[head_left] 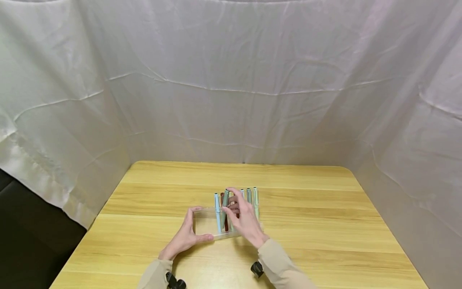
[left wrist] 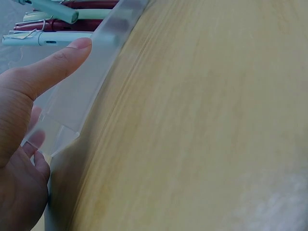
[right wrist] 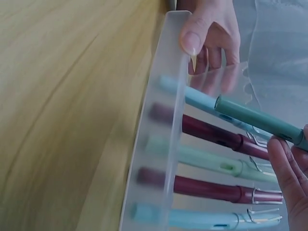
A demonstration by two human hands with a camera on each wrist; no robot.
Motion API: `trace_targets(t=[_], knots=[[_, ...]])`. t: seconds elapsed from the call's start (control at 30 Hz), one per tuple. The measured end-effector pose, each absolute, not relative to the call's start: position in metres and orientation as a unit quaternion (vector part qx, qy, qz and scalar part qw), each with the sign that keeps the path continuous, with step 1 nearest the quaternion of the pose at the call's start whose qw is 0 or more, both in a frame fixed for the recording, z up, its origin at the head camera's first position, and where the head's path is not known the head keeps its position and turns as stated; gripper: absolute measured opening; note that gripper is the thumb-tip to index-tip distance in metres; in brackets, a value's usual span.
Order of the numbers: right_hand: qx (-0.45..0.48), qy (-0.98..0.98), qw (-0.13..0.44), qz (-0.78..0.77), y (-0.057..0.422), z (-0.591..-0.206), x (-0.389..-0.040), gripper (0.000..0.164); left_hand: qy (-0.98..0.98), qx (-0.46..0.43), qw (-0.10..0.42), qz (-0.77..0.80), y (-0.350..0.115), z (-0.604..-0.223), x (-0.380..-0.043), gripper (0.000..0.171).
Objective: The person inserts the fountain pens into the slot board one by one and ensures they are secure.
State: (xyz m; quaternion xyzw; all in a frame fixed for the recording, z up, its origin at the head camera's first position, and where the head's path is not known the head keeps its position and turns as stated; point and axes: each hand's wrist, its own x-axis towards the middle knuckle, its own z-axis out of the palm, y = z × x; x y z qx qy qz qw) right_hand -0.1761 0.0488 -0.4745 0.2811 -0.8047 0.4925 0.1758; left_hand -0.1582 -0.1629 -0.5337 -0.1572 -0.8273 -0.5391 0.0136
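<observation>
My left hand (head_left: 185, 236) grips the left end of a clear plastic tray (head_left: 226, 236), its thumb along the near wall and its fingers round the far side. My right hand (head_left: 247, 220) pinches a dark green pen (right wrist: 260, 118) by its capped end, tilted above the row of pens in the tray. In the right wrist view, a light blue pen (right wrist: 201, 100), a dark red pen (right wrist: 211, 131), a pale green pen (right wrist: 207, 161) and others lie side by side, their ends behind the frosted near wall. The right hand covers part of the row in the head view.
The tray stands on a wood-grain table (head_left: 310, 224). More pens, among them a grey-green pen (head_left: 249, 195) and a light green pen (head_left: 256, 196), show right of my right hand. Pale curtains (head_left: 231, 88) hang round the table, and a black object (head_left: 29, 228) sits at the left.
</observation>
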Motion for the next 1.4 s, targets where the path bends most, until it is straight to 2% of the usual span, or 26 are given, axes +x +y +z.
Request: trace_targets(t=[0.1,0.33,0.63,1.0,1.4], knots=[[0.277,-0.807,0.184,0.488,0.044,-0.476,-0.175,0.057,-0.822,-0.146,0.010,-0.551,-0.161,-0.525,-0.154,0.090],[0.265,-0.810,0.188,0.488,0.035,-0.480,-0.172,0.060,-0.838,-0.145,0.009,-0.526,-0.167,-0.547,-0.164,0.095],[0.275,-0.830,0.218,0.433,0.028,-0.485,-0.171,0.058,-0.827,-0.145,0.015,-0.543,-0.167,-0.548,-0.164,0.094],[0.303,-0.833,0.176,0.429,0.024,-0.492,-0.169,0.061,-0.827,-0.174,0.024,-0.535,-0.168,-0.552,-0.167,0.093],[0.320,-0.836,0.177,0.409,0.020,-0.497,-0.171,0.059,-0.834,-0.162,0.018,-0.527,-0.168,-0.550,-0.165,0.092]])
